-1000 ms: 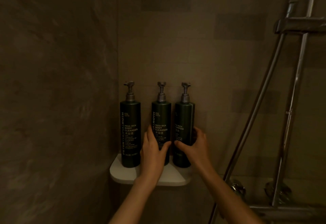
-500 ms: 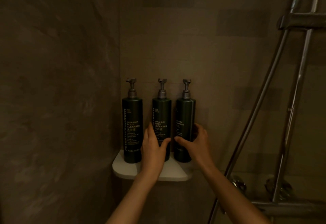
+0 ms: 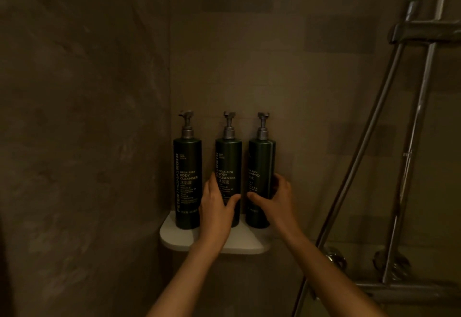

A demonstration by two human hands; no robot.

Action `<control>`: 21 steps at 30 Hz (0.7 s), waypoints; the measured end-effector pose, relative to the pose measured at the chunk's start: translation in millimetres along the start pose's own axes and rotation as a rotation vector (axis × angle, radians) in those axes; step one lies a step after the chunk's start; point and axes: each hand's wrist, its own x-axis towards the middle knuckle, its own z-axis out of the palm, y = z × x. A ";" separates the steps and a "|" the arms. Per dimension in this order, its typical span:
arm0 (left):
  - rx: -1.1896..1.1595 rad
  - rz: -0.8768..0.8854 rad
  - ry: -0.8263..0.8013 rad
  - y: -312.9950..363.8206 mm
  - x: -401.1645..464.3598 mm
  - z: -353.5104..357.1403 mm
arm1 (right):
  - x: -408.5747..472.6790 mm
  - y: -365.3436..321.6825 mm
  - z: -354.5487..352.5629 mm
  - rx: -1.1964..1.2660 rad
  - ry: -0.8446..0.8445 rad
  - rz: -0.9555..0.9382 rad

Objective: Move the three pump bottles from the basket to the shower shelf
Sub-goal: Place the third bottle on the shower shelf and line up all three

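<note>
Right hand [image 3: 277, 198] gripping smooth cylindrical bottle [image 3: 260, 167]

light: dim | walls [image 3: 274, 62]: brown tile corner | right: chrome shower rail [image 3: 421, 117]

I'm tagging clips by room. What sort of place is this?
Most likely a shower stall: tiled walls, a chrome shower rail with hose, and three pump bottles on a white corner shelf, one labelled body cleanser.
</note>
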 end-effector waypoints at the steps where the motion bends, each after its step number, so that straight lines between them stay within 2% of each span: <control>1: 0.003 -0.003 0.000 0.4 -0.2 -0.1 | 0.0 0.1 0.0 0.000 0.000 -0.002; 21: 0.032 -0.023 0.065 4.1 -1.8 1.6 | -2.3 -1.1 0.5 -0.060 0.012 0.033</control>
